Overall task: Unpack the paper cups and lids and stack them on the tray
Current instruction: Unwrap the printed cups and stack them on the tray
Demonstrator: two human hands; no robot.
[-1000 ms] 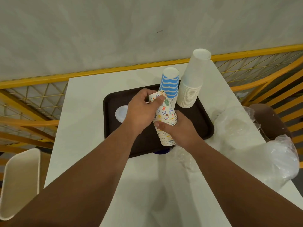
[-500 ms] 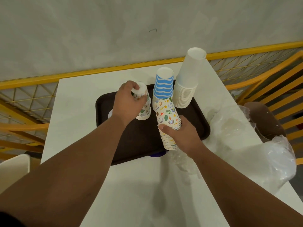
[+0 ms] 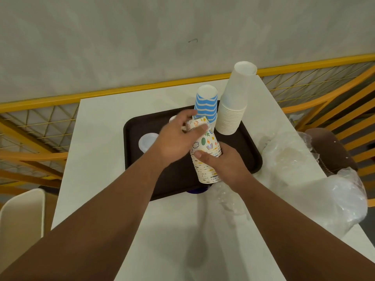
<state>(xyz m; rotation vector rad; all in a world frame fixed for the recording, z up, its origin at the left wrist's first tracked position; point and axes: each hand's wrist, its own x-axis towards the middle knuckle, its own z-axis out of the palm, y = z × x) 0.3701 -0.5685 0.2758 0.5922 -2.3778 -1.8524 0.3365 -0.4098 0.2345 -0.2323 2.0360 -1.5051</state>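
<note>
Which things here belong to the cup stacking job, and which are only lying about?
For the job: patterned cup stack held by right hand, left hand at its top; blue striped stack; white cup stack; lid; tray.

Lying about: plastic wrapping; table; chair.

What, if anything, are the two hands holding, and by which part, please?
The right hand grips the patterned cup stack around its middle. The left hand pinches the top cup of that stack near its upturned base.
</note>
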